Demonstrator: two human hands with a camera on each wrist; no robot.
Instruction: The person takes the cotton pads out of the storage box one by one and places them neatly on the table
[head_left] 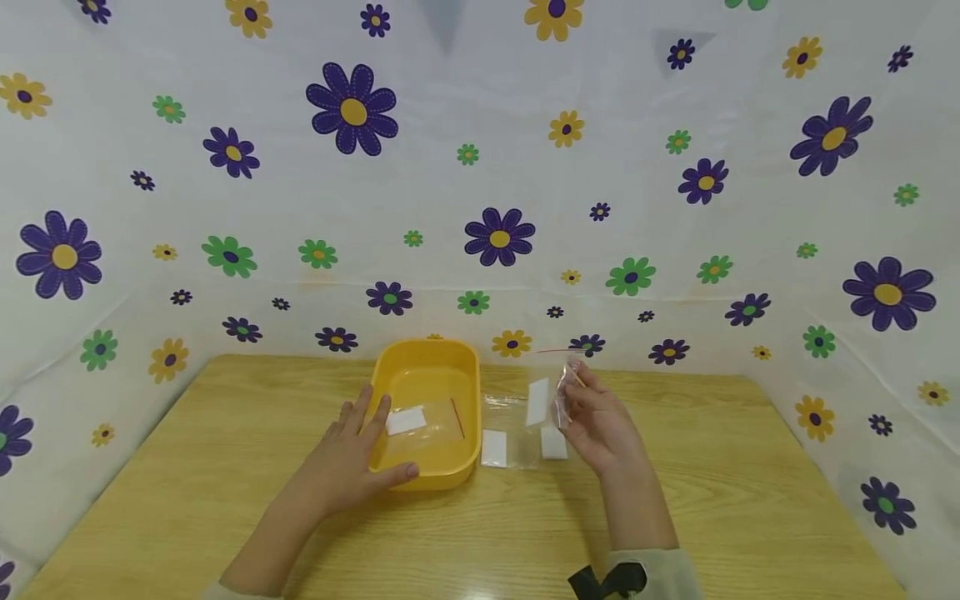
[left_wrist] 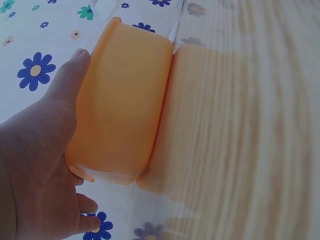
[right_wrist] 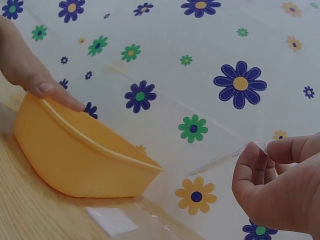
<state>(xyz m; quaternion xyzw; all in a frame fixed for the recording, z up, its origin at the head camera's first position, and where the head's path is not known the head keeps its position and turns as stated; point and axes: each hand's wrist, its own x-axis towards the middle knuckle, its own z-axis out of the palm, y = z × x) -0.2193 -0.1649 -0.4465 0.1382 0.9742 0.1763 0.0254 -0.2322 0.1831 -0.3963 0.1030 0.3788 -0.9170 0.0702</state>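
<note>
A yellow plastic tub [head_left: 478,400] stands on the wooden table. My left hand [head_left: 337,462] rests across its left side, fingers spread over the rim and thumb at the near edge. Inside the tub lies a clear zip bag [head_left: 438,423] with a white patch and a red line. To the right of the tub, my right hand [head_left: 603,425] pinches another clear bag [head_left: 537,402] by its edge, above the table. This bag also bears a white patch and a red strip. In the right wrist view, the pinched film [right_wrist: 215,164] appears thin and nearly edge-on.
Below the raised bag, clear bags with white patches [head_left: 494,448] lie flat on the table [head_left: 480,542], close to the tub's right side. How many overlap cannot be told. A white flowered cloth [head_left: 435,183] hangs behind the table and along both sides.
</note>
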